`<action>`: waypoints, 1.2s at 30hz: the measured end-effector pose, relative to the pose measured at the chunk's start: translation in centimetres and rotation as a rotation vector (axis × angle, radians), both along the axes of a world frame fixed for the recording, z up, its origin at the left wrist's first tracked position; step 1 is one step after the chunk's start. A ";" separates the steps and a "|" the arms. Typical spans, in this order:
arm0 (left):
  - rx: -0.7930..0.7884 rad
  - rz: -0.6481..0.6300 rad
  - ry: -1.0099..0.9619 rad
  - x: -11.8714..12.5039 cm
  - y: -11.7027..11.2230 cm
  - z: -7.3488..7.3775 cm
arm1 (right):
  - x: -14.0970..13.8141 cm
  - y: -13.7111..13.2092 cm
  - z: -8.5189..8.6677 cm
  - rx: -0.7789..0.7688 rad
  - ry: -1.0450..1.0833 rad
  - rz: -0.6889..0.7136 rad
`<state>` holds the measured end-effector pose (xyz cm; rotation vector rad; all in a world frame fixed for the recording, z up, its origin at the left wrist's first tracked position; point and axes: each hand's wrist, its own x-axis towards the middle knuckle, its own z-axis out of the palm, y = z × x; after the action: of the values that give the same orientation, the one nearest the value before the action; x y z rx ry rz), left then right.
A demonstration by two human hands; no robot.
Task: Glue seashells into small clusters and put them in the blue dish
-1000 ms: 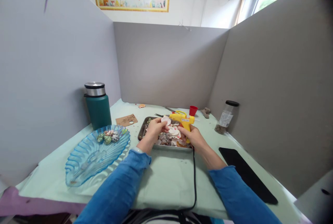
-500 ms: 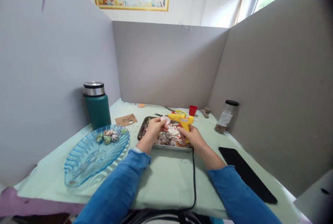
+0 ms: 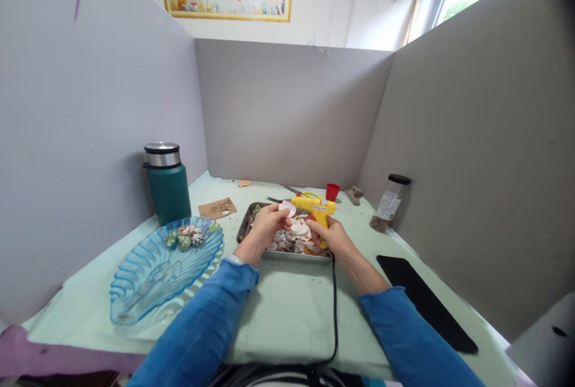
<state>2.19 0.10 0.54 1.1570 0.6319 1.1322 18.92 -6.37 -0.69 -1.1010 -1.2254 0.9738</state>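
Observation:
Between the fingers of my left hand (image 3: 268,229) is a round white disc (image 3: 288,208), thin and pale like a shell piece. My right hand (image 3: 333,236) grips the handle of a yellow hot glue gun (image 3: 320,209). Its nozzle points left, close to the disc; whether they touch I cannot tell. Both hands are over a metal tray (image 3: 299,256) filled with shells and white discs. A black cord (image 3: 335,309) runs from the glue gun down over the table's front edge.
A blue shell-shaped dish (image 3: 153,276) with small shells lies left, before a green thermos (image 3: 168,189). Behind the tray are scissors (image 3: 309,194) and a red cup (image 3: 333,191). A brown card (image 3: 217,208) lies left; a jar (image 3: 390,202) and black mat (image 3: 424,303) lie right.
The view has shifted very slightly. Both hands keep their hold on the disc and the glue gun, with almost no movement.

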 end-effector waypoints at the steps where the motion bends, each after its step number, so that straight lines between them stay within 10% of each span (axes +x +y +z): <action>1: 0.007 -0.003 0.002 0.0 0.0 0.0 | 0.0 0.0 0.0 0.000 0.001 0.005; 36: 0.270 -0.125 0.283 0.7 -0.6 -0.6 | 0.7 0.2 0.7 -0.052 0.381 0.172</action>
<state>2.91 -0.50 -0.06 1.5854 0.6244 0.9744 19.65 -6.20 0.00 -0.8099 -0.9955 1.2869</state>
